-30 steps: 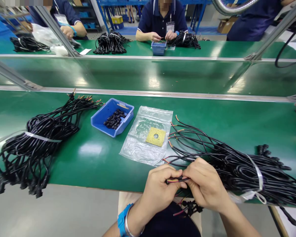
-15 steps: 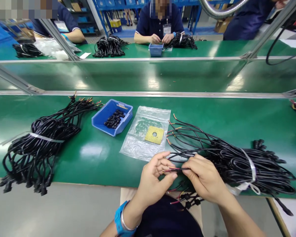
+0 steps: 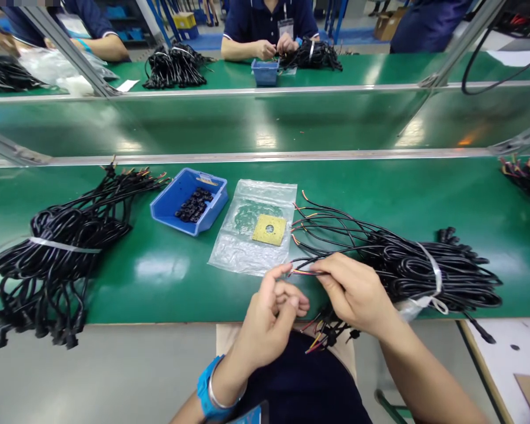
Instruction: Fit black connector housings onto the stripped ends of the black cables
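the held cable [image 3: 305, 272] lies crosswise, pointing left

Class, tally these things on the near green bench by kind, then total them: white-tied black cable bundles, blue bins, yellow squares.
White-tied black cable bundles: 2
Blue bins: 1
Yellow squares: 1
Total: 4
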{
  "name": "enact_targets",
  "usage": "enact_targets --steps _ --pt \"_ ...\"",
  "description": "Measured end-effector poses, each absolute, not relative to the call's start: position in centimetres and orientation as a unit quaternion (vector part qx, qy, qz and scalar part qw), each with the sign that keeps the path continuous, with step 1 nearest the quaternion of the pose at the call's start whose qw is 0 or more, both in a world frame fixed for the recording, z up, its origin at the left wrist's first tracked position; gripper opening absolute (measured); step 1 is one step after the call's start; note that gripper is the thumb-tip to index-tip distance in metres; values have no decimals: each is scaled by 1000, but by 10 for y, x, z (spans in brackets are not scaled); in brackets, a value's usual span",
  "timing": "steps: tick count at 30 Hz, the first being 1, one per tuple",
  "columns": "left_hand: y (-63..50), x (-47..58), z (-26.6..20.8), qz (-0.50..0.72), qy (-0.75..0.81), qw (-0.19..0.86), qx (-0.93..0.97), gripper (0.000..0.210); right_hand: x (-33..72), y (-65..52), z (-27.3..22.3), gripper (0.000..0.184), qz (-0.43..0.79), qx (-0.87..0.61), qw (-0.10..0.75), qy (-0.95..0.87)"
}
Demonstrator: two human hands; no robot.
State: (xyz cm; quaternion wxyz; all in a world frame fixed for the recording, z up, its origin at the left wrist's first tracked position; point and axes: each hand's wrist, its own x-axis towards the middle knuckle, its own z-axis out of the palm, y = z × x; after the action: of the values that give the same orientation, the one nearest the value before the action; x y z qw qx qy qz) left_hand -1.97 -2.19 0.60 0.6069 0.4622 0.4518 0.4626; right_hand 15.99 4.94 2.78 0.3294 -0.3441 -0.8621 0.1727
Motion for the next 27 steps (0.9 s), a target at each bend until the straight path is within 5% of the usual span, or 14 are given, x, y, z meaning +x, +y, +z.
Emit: enact_targets --steps 5,9,12,14,21,27 --pt "-19 -28 7 577 493 529 379 32 158 45 24 17 112 -333 155 -923" --pt "-3 -79 22 607 567 358 426 27 171 41 15 19 114 -324 115 -932" --pt "27 -137 47 521 656 185 513 25 170 44 7 22 107 -304 129 -938" --pt "56 -170 64 351 733 52 580 26 163 47 6 23 98 -295 145 -939" --pt "147 -193 66 186 731 79 652 15 151 54 6 21 128 -287 249 -916" --pt "156 -187 52 208 719 123 652 14 155 53 4 21 135 -290 259 -911"
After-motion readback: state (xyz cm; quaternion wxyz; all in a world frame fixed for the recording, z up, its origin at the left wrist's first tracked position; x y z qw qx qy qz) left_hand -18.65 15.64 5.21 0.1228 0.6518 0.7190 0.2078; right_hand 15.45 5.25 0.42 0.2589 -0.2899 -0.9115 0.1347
